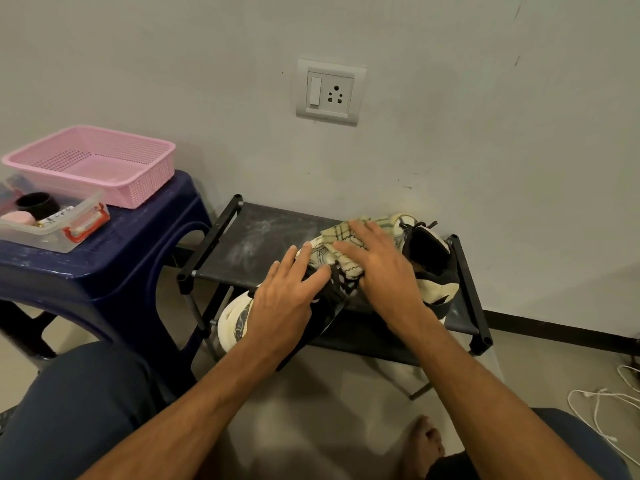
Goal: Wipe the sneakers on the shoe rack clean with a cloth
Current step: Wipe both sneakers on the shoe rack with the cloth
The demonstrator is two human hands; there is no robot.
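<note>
wiping step in hand: your left hand [284,299], fingers straight, steadies the sneaker [320,254] on the shoe rack [249,244]. your right hand [377,265], fingers flat, presses the cloth [341,233] onto its upper. next calls for firm strokes, then the second sneaker [433,268] just beyond your right hand.

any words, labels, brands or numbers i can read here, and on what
Nothing here reads clearly.
White label in the clear box: dark print, too small and blurred to read.
Sneakers: no readable brand.
Wall socket: no lettering shows.
</note>
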